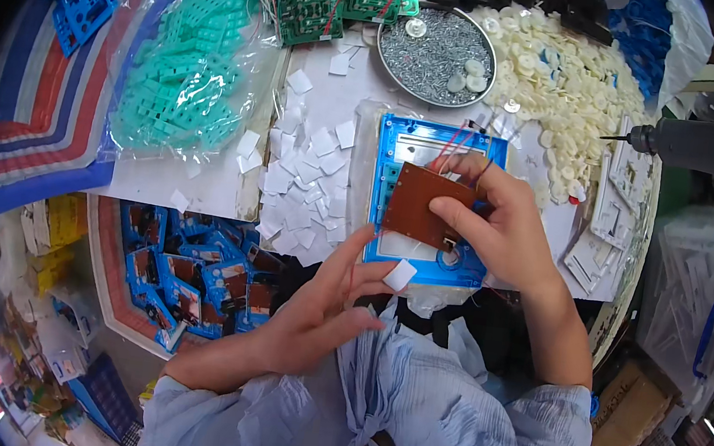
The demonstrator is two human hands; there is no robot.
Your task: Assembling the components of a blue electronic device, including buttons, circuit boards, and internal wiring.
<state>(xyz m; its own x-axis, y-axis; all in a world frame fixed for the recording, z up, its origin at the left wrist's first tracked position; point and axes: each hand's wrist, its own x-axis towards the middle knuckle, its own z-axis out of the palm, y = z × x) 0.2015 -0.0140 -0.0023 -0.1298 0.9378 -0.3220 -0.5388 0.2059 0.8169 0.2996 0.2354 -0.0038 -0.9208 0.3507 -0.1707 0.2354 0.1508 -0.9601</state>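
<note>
My right hand (502, 226) pinches a brown circuit board (425, 204) between thumb and fingers, tilted over an open blue plastic casing (478, 276). Thin red wires run from the board's upper edge. The casing lies on the table in front of me, with white and teal parts inside; the board and my hand hide much of it. My left hand (326, 299) is by the casing's lower left corner, fingers spread and thumb apart. A small white square pad (400, 275) rests at one of its fingertips, not pinched by the thumb.
White square pads (305, 177) lie scattered left of the casing. Beyond are a round tray of screws (429, 55), cream plastic discs (567, 80) and green circuit boards (311, 6). A bag holds teal parts (189, 72). An electric screwdriver (691, 148) juts in at right. Blue assemblies (192, 275) fill a bin lower left.
</note>
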